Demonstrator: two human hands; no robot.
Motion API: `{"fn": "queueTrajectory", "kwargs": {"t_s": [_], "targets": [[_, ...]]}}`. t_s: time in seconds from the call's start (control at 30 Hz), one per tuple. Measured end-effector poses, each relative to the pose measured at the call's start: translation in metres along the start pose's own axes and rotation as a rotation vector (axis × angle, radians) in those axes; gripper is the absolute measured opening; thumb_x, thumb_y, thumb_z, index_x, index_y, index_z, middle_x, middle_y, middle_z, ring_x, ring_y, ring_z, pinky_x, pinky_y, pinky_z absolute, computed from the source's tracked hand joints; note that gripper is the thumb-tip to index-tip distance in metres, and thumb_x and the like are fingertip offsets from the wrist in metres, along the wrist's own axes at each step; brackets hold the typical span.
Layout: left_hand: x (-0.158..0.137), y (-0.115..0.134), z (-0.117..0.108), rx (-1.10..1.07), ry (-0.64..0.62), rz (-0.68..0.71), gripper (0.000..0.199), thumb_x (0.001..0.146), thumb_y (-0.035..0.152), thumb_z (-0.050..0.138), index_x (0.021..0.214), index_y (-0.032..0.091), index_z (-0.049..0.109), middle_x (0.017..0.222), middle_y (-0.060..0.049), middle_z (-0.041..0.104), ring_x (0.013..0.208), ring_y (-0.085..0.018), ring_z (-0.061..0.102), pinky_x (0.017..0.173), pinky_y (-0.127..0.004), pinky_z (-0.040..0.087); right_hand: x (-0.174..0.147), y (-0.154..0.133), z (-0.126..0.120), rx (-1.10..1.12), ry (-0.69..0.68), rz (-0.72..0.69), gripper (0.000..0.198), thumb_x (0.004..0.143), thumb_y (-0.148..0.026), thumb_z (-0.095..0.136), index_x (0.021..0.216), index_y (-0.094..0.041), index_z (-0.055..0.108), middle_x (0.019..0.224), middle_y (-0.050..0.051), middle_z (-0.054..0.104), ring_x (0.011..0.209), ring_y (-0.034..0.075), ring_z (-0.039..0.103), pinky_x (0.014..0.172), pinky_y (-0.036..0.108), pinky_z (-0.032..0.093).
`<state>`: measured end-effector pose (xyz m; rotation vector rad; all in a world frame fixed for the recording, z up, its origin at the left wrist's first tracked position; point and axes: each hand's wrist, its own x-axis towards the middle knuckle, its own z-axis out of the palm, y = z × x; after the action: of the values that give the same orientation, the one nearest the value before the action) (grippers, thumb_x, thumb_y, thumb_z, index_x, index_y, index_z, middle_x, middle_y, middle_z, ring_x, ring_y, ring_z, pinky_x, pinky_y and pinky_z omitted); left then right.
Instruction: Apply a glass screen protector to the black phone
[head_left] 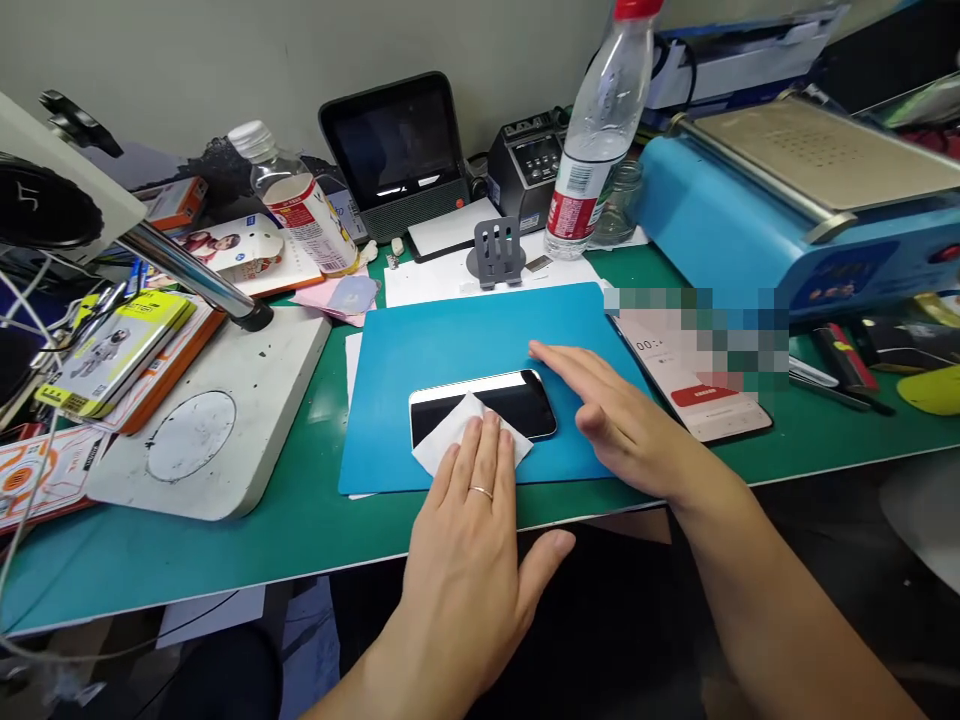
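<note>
My left hand (469, 550), with a ring on one finger, lies flat with its fingers stretched out. Its fingertips press on a folded white wipe (441, 447), which covers part of a smartphone (529, 402). The phone rests face up on a blue mat (450, 335), its dark screen reflecting light along the top edge. Just right of the phone, my right hand (626, 425) is held open with its thumb apart from the fingers. Nothing is in it, and it does not appear to touch the phone.
Another phone (690, 390) with a lit screen lies right of the mat. Behind stand a grey phone stand (499, 255), a tall plastic bottle (592, 150) and a smart display (397, 150). A blue machine (712, 220) is at the right, a white stand base (225, 420) at the left.
</note>
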<state>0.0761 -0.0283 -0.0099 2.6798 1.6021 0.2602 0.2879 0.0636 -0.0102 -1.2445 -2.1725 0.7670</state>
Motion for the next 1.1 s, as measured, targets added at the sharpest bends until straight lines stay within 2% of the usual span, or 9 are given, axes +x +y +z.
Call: {"fn": "queueTrajectory", "kwargs": {"t_s": [0.13,0.3,0.43,0.63,0.73,0.9,1.1], "targets": [[-0.010,-0.025,-0.007,0.019,-0.019,-0.051,0.072,0.110,0.054,0.031,0.160,0.002,0.032,0.168,-0.022,0.031,0.158,-0.034,0.029,0.120,-0.052,0.045,0.000,0.001,-0.001,-0.017,-0.005,0.002,0.105,0.086,-0.086,0.015,0.162,-0.017,0.040,0.162,0.015,0.049,0.150,0.035,0.043,0.124,0.054,0.035],[-0.001,-0.042,-0.002,0.062,0.015,-0.156,0.076,0.110,0.056,0.026,0.159,-0.002,0.031,0.167,-0.026,0.032,0.156,-0.038,0.031,0.121,-0.057,0.043,0.000,0.002,0.000,-0.033,-0.015,0.013,0.107,0.085,-0.087,0.014,0.162,-0.018,0.039,0.163,0.014,0.047,0.151,0.034,0.042,0.124,0.053,0.036],[0.013,-0.031,0.004,0.089,0.035,-0.201,0.079,0.109,0.058,0.025,0.158,-0.003,0.033,0.165,-0.028,0.035,0.156,-0.040,0.031,0.121,-0.057,0.041,0.001,0.003,0.002,-0.036,0.006,-0.006,0.104,0.087,-0.086,0.014,0.162,-0.020,0.040,0.163,0.014,0.048,0.150,0.034,0.044,0.123,0.054,0.038],[0.040,-0.002,0.008,0.175,0.021,-0.202,0.093,0.104,0.068,0.039,0.151,-0.011,0.041,0.158,-0.036,0.041,0.152,-0.045,0.038,0.121,-0.054,0.040,0.000,0.003,0.002,-0.051,0.012,-0.042,0.106,0.087,-0.086,0.012,0.161,-0.014,0.041,0.161,0.017,0.050,0.149,0.035,0.045,0.122,0.054,0.039],[0.046,-0.003,0.003,0.167,0.018,-0.178,0.086,0.106,0.065,0.038,0.150,-0.008,0.047,0.156,-0.033,0.047,0.149,-0.043,0.044,0.118,-0.053,0.044,0.000,0.005,0.002,-0.051,0.010,-0.056,0.105,0.089,-0.084,0.013,0.160,-0.012,0.042,0.160,0.018,0.050,0.149,0.034,0.045,0.123,0.053,0.038],[0.041,-0.026,-0.007,0.077,0.060,-0.089,0.061,0.111,0.049,0.033,0.147,0.003,0.055,0.155,-0.022,0.054,0.146,-0.036,0.050,0.115,-0.049,0.048,-0.001,0.007,0.002,-0.053,0.010,-0.071,0.103,0.090,-0.084,0.014,0.160,-0.013,0.042,0.161,0.017,0.050,0.149,0.034,0.044,0.123,0.053,0.038],[0.049,-0.035,-0.007,0.016,0.029,-0.100,0.051,0.112,0.043,0.034,0.146,0.011,0.055,0.152,-0.016,0.058,0.146,-0.034,0.050,0.118,-0.049,0.046,0.000,0.006,0.002,-0.067,0.018,-0.081,0.101,0.091,-0.083,0.014,0.160,-0.015,0.042,0.161,0.016,0.050,0.149,0.034,0.045,0.122,0.051,0.040]]}}
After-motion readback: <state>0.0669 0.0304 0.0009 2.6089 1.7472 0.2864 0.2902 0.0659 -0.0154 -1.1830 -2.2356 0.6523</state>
